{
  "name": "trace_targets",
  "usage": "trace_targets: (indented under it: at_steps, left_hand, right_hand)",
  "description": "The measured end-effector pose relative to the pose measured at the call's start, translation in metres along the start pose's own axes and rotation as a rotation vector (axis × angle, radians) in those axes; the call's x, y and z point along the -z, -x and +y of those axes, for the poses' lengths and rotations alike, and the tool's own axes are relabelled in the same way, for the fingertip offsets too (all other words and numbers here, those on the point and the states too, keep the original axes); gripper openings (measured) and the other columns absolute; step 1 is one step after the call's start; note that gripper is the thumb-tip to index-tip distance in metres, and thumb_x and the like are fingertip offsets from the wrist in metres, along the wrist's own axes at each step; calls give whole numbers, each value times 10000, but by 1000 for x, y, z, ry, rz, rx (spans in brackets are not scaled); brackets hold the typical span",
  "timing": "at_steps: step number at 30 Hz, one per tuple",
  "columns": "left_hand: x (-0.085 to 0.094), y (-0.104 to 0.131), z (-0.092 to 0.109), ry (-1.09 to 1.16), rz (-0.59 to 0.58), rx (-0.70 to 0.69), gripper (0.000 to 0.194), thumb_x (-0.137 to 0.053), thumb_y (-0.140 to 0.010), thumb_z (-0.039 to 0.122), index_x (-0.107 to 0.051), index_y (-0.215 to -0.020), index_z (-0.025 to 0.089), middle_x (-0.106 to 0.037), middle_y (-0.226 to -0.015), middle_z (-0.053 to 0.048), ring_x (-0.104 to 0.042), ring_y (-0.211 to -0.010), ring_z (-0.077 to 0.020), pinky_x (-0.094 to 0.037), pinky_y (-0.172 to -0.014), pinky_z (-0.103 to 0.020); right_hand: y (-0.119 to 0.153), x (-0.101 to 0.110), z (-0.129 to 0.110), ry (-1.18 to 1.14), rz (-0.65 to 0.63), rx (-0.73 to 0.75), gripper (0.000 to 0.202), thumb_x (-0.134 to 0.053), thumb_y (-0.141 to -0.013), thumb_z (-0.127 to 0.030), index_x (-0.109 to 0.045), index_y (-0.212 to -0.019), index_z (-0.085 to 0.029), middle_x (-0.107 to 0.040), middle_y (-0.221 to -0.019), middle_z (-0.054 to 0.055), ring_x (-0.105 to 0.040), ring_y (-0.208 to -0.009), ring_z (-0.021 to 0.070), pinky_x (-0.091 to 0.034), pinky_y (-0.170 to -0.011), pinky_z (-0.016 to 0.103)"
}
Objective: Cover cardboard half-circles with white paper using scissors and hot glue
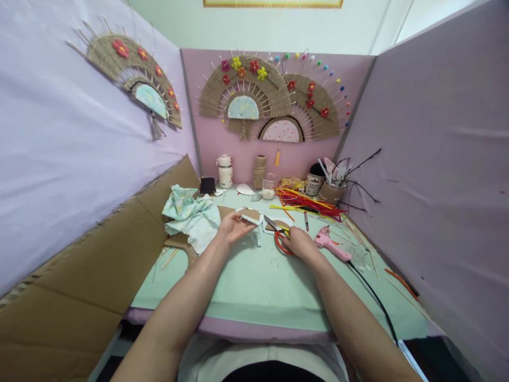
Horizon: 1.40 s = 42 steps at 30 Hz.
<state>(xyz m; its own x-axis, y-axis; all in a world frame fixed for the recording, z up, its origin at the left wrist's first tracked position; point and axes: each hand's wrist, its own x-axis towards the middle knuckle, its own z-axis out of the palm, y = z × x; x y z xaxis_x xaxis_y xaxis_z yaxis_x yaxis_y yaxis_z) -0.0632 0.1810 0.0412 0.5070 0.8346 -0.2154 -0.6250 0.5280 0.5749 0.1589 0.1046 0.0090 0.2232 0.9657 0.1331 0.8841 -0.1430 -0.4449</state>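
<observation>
The cardboard piece [248, 215] lies in the left hand's fingers [238, 225]. The scissors [274, 225] lie just beyond the right hand's fingers [292, 236]. The glue gun [330, 245] lies right of them, the cloth [189, 215] left of the left fingers.

Right hand [300, 243] covers most of the scissors [274, 225] handles; its grip cannot be judged. A yellow frame [272, 3] is cut off at the top edge.

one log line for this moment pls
left hand: holds cardboard piece | right hand: on scissors | glue gun: lying right of hand | cloth: left on table
</observation>
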Motion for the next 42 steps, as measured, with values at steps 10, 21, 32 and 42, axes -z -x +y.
trace_targets:
  at_steps: [10,21,32,42]
  left_hand:
    - [-15,19,4,25,-241,-70,423,-381,-942,171,-459,-1349,85,-628,-1282,-161,-543,-1275,-238,-476,-1057,-367]
    - [-16,28,10,35,-302,-109,448,-279,-1017,331,-495,-1362,142,-606,-1326,-132,-576,-1220,-153,-515,-935,-221]
    - [-11,22,11,78,-223,-106,479,-272,-996,473,-522,-1325,230,-576,-1356,-142,-591,-1198,-252,-512,-875,-374]
    - [-10,8,-5,4,-189,-200,349,-400,-991,370,-610,-1204,189,-719,-1027,-76,-667,-990,-201,-453,-998,-410]
  right_hand:
    - [2,0,-14,-320,89,16,330,-579,-778,-507,-613,-806,-181,-700,-701,48,-615,-624,193,-407,-526,266]
    - [9,4,-36,-551,127,113,375,-554,-763,-528,-607,-894,-181,-700,-862,60,-630,-780,216,-481,-708,320]
    - [13,3,-36,-421,231,228,374,-554,-789,-501,-594,-973,-178,-628,-933,73,-582,-876,232,-461,-771,345]
    - [15,-8,-33,-291,241,327,295,-538,-859,-447,-584,-972,-179,-610,-950,69,-575,-891,217,-439,-779,326]
